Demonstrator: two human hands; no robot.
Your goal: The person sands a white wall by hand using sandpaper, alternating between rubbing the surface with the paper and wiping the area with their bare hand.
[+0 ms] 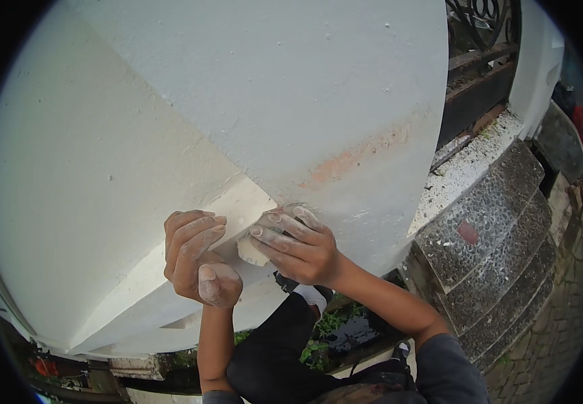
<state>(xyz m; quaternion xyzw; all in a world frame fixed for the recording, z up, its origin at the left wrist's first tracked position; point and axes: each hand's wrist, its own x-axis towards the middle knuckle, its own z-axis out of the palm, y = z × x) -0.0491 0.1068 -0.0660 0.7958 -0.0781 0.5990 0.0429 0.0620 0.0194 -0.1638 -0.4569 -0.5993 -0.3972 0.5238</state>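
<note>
Both hands are dusted with white powder. My right hand has its fingers pressed on a piece of sandpaper, which lies against the corner of a white ledge. Part of the sheet hangs below the fingers, with faint printing on it. To its left, my left hand is raised in front of the ledge, palm turned up, fingers curled and apart from the thumb, with nothing visible in it. Above the hands, the white wall carries a rough orange-brown patch.
Speckled stone steps curve down at the right, beside a dark metal gate. Below are my bent leg in black trousers, a foot in a white sock, green plants and a dark gutter. Brick paving lies at the lower right.
</note>
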